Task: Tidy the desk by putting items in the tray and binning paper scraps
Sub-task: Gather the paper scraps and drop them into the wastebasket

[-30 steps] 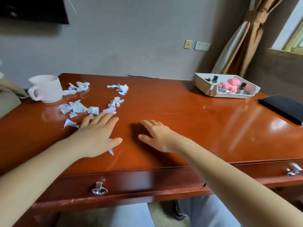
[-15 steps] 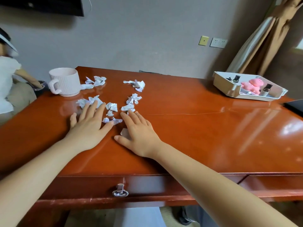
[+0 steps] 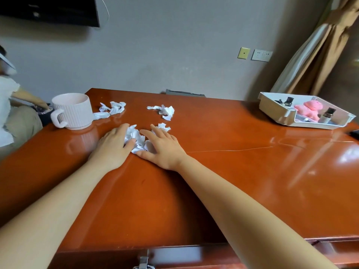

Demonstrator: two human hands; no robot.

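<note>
The paper scraps [image 3: 136, 137] are bunched into a little white heap on the desk [image 3: 233, 181], left of centre, squeezed right between the two hands. The left hand [image 3: 113, 145] lies on the wood with its fingers fairly straight, thumb side touching the heap. The right hand [image 3: 165, 147] does the same from the other side, fingers spread and relaxed. So neither hand is actually grasping anything, both are just loose and pressed up against the paper.

More scraps sit further back. There are a few bits [image 3: 163, 126] just beyond the right hand, a clump [image 3: 164, 110] nearer the wall, and another bunch [image 3: 113, 108] just beside the pink ribbed mug [image 3: 72, 111].

Way over at the far right corner is the white tray [image 3: 272, 106], holding a pink toy [image 3: 308, 111] and two small dark-capped bottles [image 3: 328, 114]. Another person [image 3: 7, 105] sits off the left edge of the desk.
</note>
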